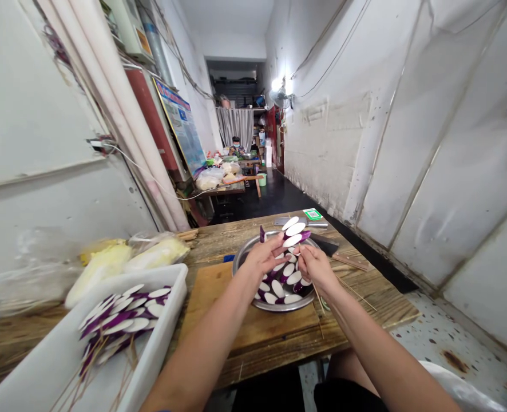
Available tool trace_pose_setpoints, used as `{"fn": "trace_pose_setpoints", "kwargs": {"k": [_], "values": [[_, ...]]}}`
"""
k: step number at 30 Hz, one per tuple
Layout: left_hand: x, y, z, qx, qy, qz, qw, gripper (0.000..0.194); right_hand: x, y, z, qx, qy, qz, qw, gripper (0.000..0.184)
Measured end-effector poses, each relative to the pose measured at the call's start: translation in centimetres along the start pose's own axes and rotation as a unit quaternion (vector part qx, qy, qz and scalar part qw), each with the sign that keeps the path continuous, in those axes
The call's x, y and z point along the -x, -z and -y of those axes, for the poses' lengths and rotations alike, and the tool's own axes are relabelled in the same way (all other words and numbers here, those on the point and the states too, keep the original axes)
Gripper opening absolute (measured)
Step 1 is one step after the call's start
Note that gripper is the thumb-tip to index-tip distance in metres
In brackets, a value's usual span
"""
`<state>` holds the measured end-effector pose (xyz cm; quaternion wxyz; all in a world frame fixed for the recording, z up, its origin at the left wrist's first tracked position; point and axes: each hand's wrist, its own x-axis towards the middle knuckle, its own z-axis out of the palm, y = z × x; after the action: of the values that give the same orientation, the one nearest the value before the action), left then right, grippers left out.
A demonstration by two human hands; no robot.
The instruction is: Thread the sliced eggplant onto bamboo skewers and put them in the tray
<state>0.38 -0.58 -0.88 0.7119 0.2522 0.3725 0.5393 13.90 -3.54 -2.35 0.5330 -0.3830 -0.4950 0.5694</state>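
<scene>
Above a round metal bowl [274,307], my left hand [262,257] pinches several white-faced, purple-skinned eggplant slices [295,229] stacked together. My right hand [316,264] is closed beside them, gripping a thin bamboo skewer [319,298] whose lower end sticks out below the fist. Whether its tip has entered the slices is hidden by the fingers. More cut eggplant pieces [280,287] lie loose inside the bowl. On the left, a white plastic tray [177,297] carries a pile of skewered eggplant [127,312], the sticks pointing toward me.
A wooden cutting board [210,292] lies partly under the bowl. Two cleavers rest behind it, one with a wooden handle [350,261]. Loose skewers [356,293] lie at right, a green code card [312,214] at the back. Plastic bags [150,252] sit beyond the tray. A person [236,149] sits far back.
</scene>
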Motion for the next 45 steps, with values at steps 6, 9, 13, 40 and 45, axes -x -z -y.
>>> {"fn": "trace_pose_setpoints", "kwargs": {"k": [6, 9, 13, 40, 45], "values": [[-0.1, -2.6, 0.9, 0.036, -0.038, -0.008, 0.999, 0.022, -0.2, -0.9, -0.3, -0.033, -0.007, -0.033, 0.999, 0.024], [-0.2, -3.6, 1.6, 0.026, -0.063, -0.054, 0.996, 0.025, 0.0, -1.3, -0.8, -0.012, 0.008, -0.040, 0.999, 0.024], [-0.3, -4.2, 2.4, 0.024, -0.119, -0.125, 0.985, 0.031, 0.0, -1.4, -1.2, 0.017, 0.032, -0.048, 0.998, 0.025], [-0.1, -3.3, 0.0, -0.009, -0.161, -0.145, 0.976, 0.030, 0.3, -0.8, -1.6, 0.041, 0.080, 0.003, 0.996, 0.030], [-0.2, -3.7, 0.4, -0.014, -0.179, -0.153, 0.972, 0.030, 0.2, -0.6, -1.7, 0.059, 0.084, 0.014, 0.995, 0.030]]}}
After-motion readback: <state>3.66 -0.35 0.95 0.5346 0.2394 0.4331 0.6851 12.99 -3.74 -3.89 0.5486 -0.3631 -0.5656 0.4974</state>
